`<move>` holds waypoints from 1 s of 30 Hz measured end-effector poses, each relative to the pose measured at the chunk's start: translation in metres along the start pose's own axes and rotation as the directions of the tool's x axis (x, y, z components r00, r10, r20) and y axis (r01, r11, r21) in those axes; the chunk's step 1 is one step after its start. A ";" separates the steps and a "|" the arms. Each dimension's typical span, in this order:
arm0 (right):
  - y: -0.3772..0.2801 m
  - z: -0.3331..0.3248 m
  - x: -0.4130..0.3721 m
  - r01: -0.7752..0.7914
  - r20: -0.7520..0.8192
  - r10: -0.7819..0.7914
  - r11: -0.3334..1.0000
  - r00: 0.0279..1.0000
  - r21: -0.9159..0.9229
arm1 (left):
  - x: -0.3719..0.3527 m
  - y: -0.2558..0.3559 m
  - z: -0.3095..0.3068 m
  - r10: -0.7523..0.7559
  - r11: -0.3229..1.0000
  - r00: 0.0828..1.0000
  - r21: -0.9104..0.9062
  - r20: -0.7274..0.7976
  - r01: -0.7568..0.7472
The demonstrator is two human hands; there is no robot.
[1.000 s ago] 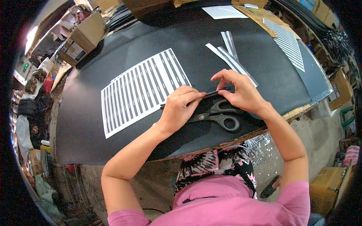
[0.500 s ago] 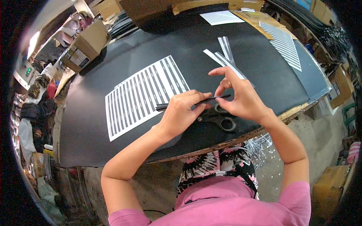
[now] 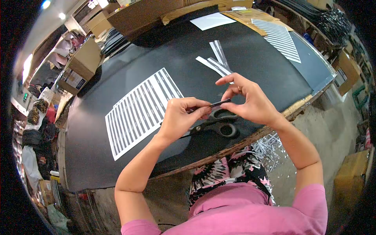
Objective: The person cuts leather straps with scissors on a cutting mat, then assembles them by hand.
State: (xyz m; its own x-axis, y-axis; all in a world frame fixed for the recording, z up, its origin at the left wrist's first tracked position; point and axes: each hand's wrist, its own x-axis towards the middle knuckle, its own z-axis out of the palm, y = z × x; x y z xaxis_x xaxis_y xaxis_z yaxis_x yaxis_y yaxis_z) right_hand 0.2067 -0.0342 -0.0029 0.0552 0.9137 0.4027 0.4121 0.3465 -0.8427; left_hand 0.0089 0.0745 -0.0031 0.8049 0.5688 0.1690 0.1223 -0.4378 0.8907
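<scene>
Thin black strips (image 3: 219, 103) are held between my two hands above the black tabletop. My left hand (image 3: 179, 115) is closed round their left part. The thumb and index finger of my right hand (image 3: 250, 102) pinch their right end. Just below my hands lie black scissors (image 3: 226, 130), their handles toward the right and partly covered. Left of my left hand are white sheets printed with dark stripes (image 3: 141, 109). Beyond my right hand a few cut black-and-white strips (image 3: 218, 55) lie crossed.
A white sheet (image 3: 213, 21) and another striped sheet (image 3: 278, 39) lie at the table's far side, near brown cardboard (image 3: 250, 18). An open cardboard box (image 3: 80, 66) stands at the left. Paper scraps (image 3: 268, 149) litter the floor beyond the table's near edge (image 3: 188, 159).
The view has shifted, so the table's contents appear displaced. The strips sit more nearly hidden in my left hand, with less of them sticking out at either side.
</scene>
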 end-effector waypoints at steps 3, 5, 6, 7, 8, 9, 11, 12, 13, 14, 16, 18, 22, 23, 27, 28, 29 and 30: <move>0.001 0.004 0.000 -0.030 -0.025 0.032 0.997 0.999 0.072 | -0.001 0.001 -0.003 -0.043 0.998 0.998 -0.051 0.036 0.045; -0.002 0.006 0.002 -0.002 -0.042 0.005 0.997 0.999 0.073 | -0.002 0.004 -0.005 -0.068 0.995 0.996 -0.065 0.063 0.072; -0.005 0.006 0.003 -0.041 -0.031 0.044 0.994 0.999 0.097 | -0.003 0.006 -0.004 -0.046 0.996 0.998 -0.073 0.048 0.050; -0.006 0.006 0.004 -0.079 -0.019 0.082 0.990 0.996 0.119 | -0.004 0.007 -0.003 -0.024 0.996 0.999 -0.080 0.034 0.026; -0.008 0.007 0.005 -0.078 -0.018 0.081 0.990 0.997 0.118 | -0.004 0.006 -0.004 -0.023 0.996 0.999 -0.081 0.032 0.025; -0.009 0.009 0.006 -0.065 -0.029 0.068 0.993 0.997 0.100 | -0.004 0.005 -0.004 -0.006 0.998 1.000 -0.063 0.019 0.007; -0.014 0.010 0.006 -0.051 -0.037 0.054 0.996 0.998 0.079 | -0.004 0.004 -0.007 0.013 0.999 1.000 -0.047 0.004 -0.013; -0.020 0.010 0.005 -0.059 -0.049 0.057 0.997 0.997 -0.039 | -0.003 0.004 -0.010 -0.007 0.999 1.000 -0.048 -0.001 0.007; -0.023 0.011 0.004 -0.067 -0.061 0.058 0.986 0.996 -0.155 | -0.003 0.003 -0.013 -0.027 0.998 1.000 -0.049 -0.008 0.027; -0.021 0.011 0.001 -0.064 -0.055 0.056 0.986 0.997 -0.156 | -0.002 0.001 -0.018 -0.038 0.996 0.999 -0.081 -0.025 0.036; -0.013 0.010 -0.009 0.218 0.140 -0.171 0.843 0.975 -0.492 | -0.001 -0.005 -0.031 -0.062 0.986 0.996 -0.157 -0.057 0.053; -0.016 0.014 -0.020 0.226 0.231 -0.126 0.848 0.965 -0.480 | -0.003 -0.004 -0.043 -0.113 0.976 0.992 -0.196 -0.062 0.099; -0.019 0.018 -0.029 0.243 0.335 -0.056 0.801 0.941 -0.548 | -0.008 0.004 -0.050 -0.228 0.917 0.974 -0.335 0.014 0.219; -0.019 0.016 -0.030 0.254 0.326 -0.069 0.780 0.943 -0.572 | -0.008 0.004 -0.051 -0.249 0.882 0.965 -0.393 0.075 0.258; -0.035 0.004 -0.047 0.211 0.359 0.050 0.731 0.932 -0.649 | -0.011 0.003 -0.043 -0.285 0.814 0.943 -0.476 0.173 0.333; -0.044 0.000 -0.054 0.068 0.306 0.199 0.730 0.931 -0.680 | -0.012 0.003 -0.040 -0.320 0.776 0.925 -0.503 0.206 0.381; -0.051 -0.003 -0.063 -0.078 0.246 0.346 0.705 0.905 -0.705 | -0.013 0.004 -0.036 -0.351 0.735 0.904 -0.527 0.244 0.427; -0.057 -0.007 -0.074 -0.093 0.222 0.343 0.704 0.913 -0.704 | -0.014 0.006 -0.033 -0.336 0.720 0.900 -0.541 0.277 0.435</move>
State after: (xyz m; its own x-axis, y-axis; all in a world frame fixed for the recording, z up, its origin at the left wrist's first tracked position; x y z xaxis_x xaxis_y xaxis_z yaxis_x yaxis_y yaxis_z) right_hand 0.1858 -0.1227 0.0179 -0.0098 1.0000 -0.0006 0.9254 0.0088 -0.3790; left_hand -0.0209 0.0868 0.0139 0.8445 0.4662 -0.2637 0.1239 0.3089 0.9430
